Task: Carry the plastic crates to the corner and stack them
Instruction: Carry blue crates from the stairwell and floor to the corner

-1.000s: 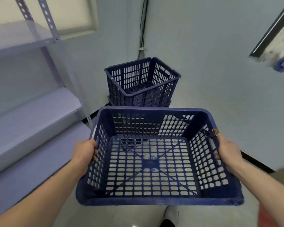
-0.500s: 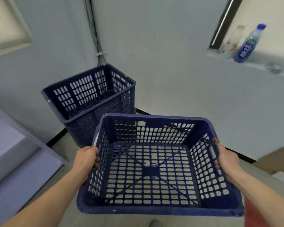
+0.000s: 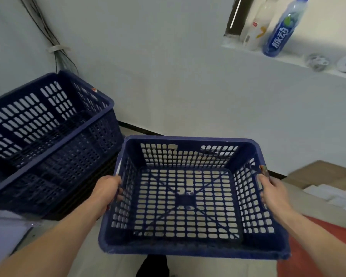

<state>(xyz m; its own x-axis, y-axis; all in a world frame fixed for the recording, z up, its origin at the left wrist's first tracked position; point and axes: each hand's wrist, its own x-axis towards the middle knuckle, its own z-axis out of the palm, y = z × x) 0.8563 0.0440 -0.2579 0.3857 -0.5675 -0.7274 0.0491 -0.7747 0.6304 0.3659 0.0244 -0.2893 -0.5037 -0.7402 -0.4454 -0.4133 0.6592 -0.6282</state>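
I hold an empty dark blue perforated plastic crate (image 3: 188,248) level in front of me, above the floor. My left hand (image 3: 106,191) grips its left rim and my right hand (image 3: 272,191) grips the handle slot on its right side. To the left, in the room's corner, stands a stack of the same blue crates (image 3: 48,136), its top one empty and slightly tilted in view. The carried crate's left edge is close beside that stack, apart from it.
A bundle of cables (image 3: 56,50) runs down the corner wall. A window ledge (image 3: 288,58) at the upper right carries two bottles and small fittings. Cardboard boxes (image 3: 324,174) lie on the floor at the right. A grey shelf corner (image 3: 8,230) shows at the lower left.
The view has swung right and I have come nearer: the corner stack has shifted to the left and grown larger. Both hands keep the same grip on the crate.
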